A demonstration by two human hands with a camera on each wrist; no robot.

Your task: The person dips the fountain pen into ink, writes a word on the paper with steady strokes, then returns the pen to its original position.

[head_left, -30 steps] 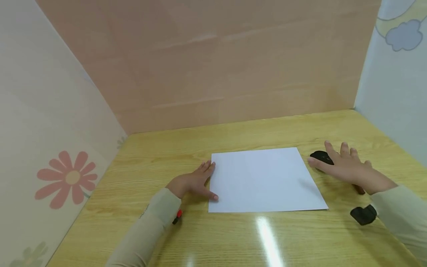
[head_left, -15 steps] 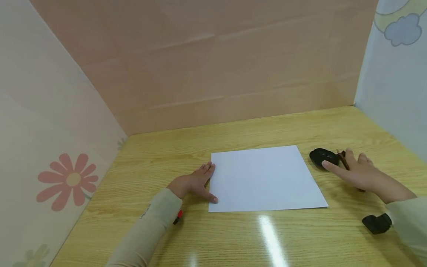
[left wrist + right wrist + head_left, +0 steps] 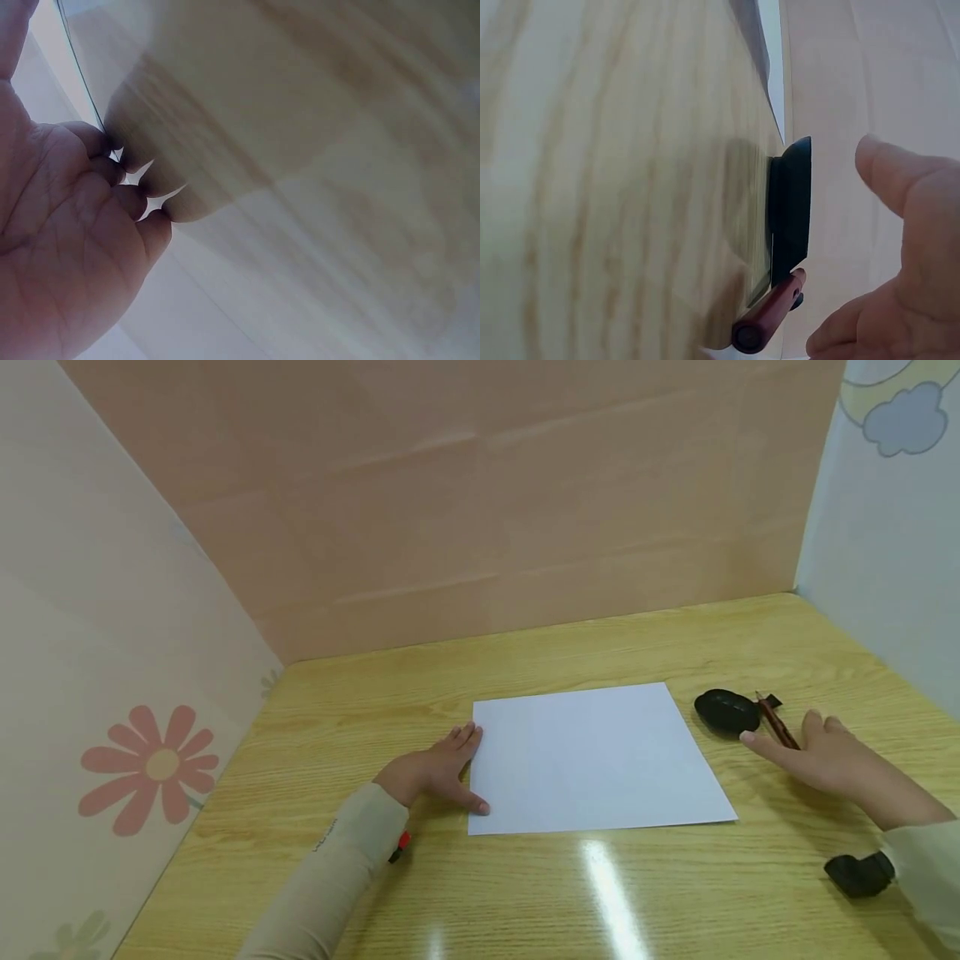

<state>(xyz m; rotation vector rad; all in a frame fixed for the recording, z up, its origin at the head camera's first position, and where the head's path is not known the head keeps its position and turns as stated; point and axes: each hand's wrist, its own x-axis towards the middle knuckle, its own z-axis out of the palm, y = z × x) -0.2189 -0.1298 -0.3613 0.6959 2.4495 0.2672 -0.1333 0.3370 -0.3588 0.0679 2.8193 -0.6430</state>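
A sheet of white paper [image 3: 600, 760] lies flat on the wooden table. My left hand [image 3: 438, 772] rests at its left edge, with straight fingers and the thumb spread over the border; the left wrist view shows the fingertips against the wood. Right of the sheet is a black, smooth, oval object [image 3: 726, 712]. Beside it a dark red pencil [image 3: 776, 722] lies slanted, its point facing away and its thicker end [image 3: 769, 322] toward the right wrist camera. Above and just right of the pencil, my right hand [image 3: 821, 758] hovers with thumb and fingers apart, holding nothing.
The pinkish-brown panel [image 3: 465, 510] closes off the back of the table [image 3: 525, 893]. A white wall with a flower print [image 3: 150, 764] stands left, another wall with a cloud [image 3: 903, 422] right. A black piece [image 3: 858, 875] shows at the right cuff.
My right hand has moved right and slightly nearer, off the black oval object, uncovering it and most of the pencil. The left hand and the paper have stayed in place.
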